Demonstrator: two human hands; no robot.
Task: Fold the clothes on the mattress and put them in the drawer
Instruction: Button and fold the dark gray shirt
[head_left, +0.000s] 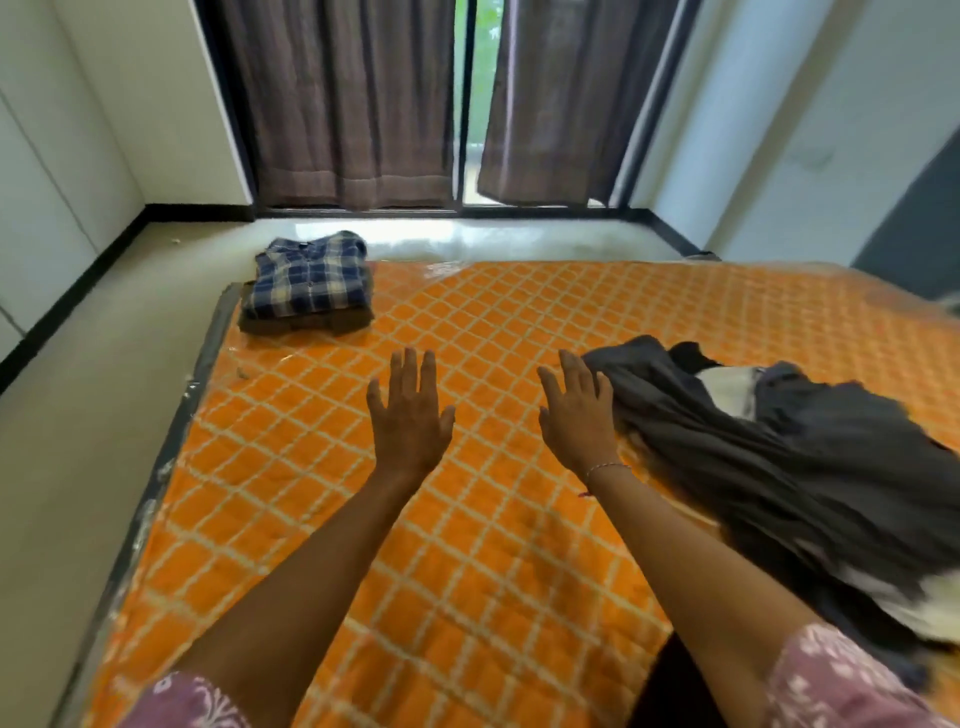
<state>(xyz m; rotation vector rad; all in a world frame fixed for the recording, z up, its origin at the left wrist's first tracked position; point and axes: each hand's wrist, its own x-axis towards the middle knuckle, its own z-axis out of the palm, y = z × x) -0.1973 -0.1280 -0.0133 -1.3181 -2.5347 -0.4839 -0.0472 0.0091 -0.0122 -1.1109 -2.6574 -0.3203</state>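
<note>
An orange mattress (467, 519) with a white diamond pattern fills the middle of the view. At its far left corner sits a folded blue plaid shirt (311, 278) on top of another folded dark garment (306, 325). A loose heap of dark grey and white clothes (810, 467) lies on the right side. My left hand (410, 415) hovers over the bare mattress, fingers straight and spread, holding nothing. My right hand (576, 415) is stretched out flat beside the left edge of the heap, its fingers at the grey cloth, gripping nothing.
Pale floor (104, 389) runs along the mattress's left side and beyond its far end. Brown curtains (353, 104) hang over a window at the back. White walls stand on both sides; a dark panel (914, 223) is at the far right.
</note>
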